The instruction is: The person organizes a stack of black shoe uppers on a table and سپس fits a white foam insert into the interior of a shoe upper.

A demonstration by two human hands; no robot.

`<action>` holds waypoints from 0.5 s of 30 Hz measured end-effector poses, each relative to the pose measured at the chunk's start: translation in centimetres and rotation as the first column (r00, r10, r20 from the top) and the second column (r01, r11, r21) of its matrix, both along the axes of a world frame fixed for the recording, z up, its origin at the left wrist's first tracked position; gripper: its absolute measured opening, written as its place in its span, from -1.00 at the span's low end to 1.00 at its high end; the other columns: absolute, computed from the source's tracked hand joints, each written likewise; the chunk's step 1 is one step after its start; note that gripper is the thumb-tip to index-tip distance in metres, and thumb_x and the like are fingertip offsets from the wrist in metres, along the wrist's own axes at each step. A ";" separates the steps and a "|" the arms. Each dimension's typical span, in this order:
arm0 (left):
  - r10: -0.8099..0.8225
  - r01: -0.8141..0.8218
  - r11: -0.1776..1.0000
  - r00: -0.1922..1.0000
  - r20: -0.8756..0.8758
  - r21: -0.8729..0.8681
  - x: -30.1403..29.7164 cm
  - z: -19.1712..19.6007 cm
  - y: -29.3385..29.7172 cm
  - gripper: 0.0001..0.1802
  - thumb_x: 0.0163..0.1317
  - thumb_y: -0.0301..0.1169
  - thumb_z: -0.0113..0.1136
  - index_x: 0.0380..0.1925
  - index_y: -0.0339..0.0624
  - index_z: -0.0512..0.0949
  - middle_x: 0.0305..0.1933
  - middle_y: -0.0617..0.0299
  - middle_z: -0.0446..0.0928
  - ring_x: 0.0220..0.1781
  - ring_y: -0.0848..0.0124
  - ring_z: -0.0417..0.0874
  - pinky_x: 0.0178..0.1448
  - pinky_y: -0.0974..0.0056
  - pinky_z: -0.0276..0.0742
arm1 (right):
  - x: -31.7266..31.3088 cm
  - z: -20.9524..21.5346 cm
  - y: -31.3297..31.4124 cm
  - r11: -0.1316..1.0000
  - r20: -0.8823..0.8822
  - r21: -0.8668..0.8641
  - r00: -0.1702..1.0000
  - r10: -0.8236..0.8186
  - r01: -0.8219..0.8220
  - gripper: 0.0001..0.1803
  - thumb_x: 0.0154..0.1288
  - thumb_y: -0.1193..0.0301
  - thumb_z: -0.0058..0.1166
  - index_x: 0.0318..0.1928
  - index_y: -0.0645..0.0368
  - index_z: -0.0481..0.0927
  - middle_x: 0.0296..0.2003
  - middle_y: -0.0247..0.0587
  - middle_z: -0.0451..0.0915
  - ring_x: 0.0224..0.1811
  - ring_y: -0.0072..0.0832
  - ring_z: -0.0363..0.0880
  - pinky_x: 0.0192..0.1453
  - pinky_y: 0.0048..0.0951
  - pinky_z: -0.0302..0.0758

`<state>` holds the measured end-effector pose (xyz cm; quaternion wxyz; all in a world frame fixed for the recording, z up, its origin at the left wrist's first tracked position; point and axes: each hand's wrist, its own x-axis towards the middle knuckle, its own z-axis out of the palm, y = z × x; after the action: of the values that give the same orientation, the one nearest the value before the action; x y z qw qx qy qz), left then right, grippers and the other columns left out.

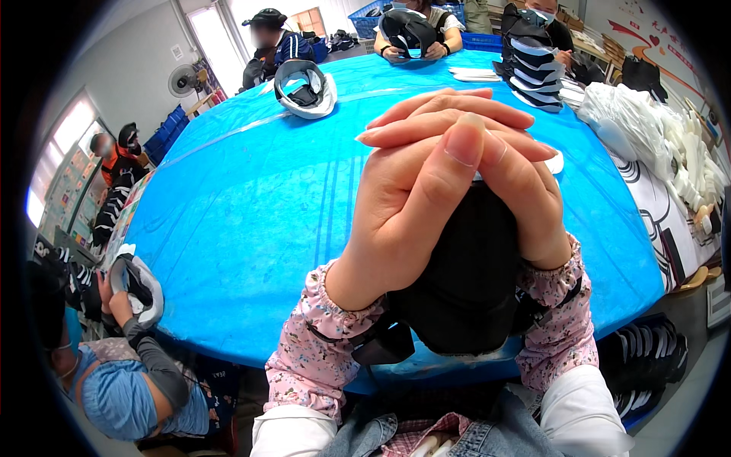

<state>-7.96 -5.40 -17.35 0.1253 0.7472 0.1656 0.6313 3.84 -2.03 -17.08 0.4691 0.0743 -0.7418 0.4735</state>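
My left hand point(407, 209) and my right hand point(527, 179) are folded together over the top of a black cap point(464, 282). It is upright in front of me, with its rounded lower edge toward my body. The fingers of both hands overlap and point away across the table, and my thumbs meet on top. Both palms press against the sides of the cap, hiding its crown. Pink floral sleeve covers are around my wrists. A small dark object point(384, 344) hangs beside my left wrist; what it is I cannot make out.
A blue-covered table point(251, 228) spreads out ahead. On it are a black-and-white cap point(306, 90), a stack of caps point(533, 72) and white plastic bags point(628, 114). Co-workers handle caps at the far side and at the left. More caps point(640, 354) fill a crate at lower right.
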 end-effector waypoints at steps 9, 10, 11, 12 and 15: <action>0.016 -0.016 1.000 1.000 0.001 0.008 0.0 0.0 -0.1 -0.57 0.32 -0.25 -0.23 -0.34 -0.31 0.59 -0.22 0.14 0.59 0.02 0.22 0.49 0.16 0.14 0.29 | 0.0 -0.1 0.0 1.000 0.023 -0.022 1.000 0.011 -0.010 -0.63 0.35 0.26 -0.22 -0.14 0.29 0.54 -0.14 -0.15 0.54 0.00 -0.37 0.43 0.12 -0.40 0.31; 0.016 -0.016 1.000 1.000 -0.001 0.011 0.0 0.0 -0.2 -0.58 0.32 -0.25 -0.23 -0.34 -0.31 0.59 -0.22 0.14 0.59 0.02 0.22 0.49 0.16 0.14 0.29 | 0.0 -0.1 0.0 1.000 0.022 -0.028 1.000 0.011 -0.011 -0.63 0.35 0.25 -0.22 -0.14 0.29 0.54 -0.14 -0.15 0.54 0.00 -0.37 0.43 0.12 -0.40 0.31; 0.016 -0.016 1.000 1.000 -0.003 0.013 0.0 0.1 -0.2 -0.58 0.32 -0.25 -0.23 -0.34 -0.31 0.59 -0.23 0.14 0.59 0.02 0.22 0.49 0.15 0.14 0.29 | 0.0 -0.1 0.0 0.999 0.022 -0.031 1.000 0.011 -0.010 -0.63 0.35 0.25 -0.22 -0.14 0.29 0.54 -0.14 -0.15 0.54 0.00 -0.37 0.43 0.12 -0.40 0.31; 0.017 -0.017 1.000 1.000 -0.003 -0.007 0.0 0.1 -0.3 -0.58 0.32 -0.25 -0.23 -0.34 -0.31 0.59 -0.23 0.14 0.59 0.02 0.22 0.49 0.15 0.14 0.30 | 0.0 -0.1 0.0 0.999 0.022 -0.034 1.000 0.010 -0.010 -0.63 0.35 0.25 -0.22 -0.14 0.29 0.54 -0.14 -0.15 0.54 0.00 -0.37 0.43 0.12 -0.40 0.31; 0.023 -0.023 0.999 1.000 -0.001 -0.027 0.0 0.2 -0.4 -0.58 0.32 -0.25 -0.22 -0.35 -0.31 0.59 -0.23 0.14 0.59 0.02 0.21 0.49 0.15 0.13 0.30 | 0.0 -0.2 0.0 0.999 0.023 -0.035 1.000 0.007 -0.006 -0.62 0.36 0.25 -0.22 -0.14 0.29 0.54 -0.14 -0.15 0.54 0.00 -0.37 0.43 0.12 -0.40 0.31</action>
<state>-7.92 -5.79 -17.16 0.1284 0.7436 0.1827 0.6303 3.81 -1.98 -17.23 0.4603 0.0631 -0.7384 0.4887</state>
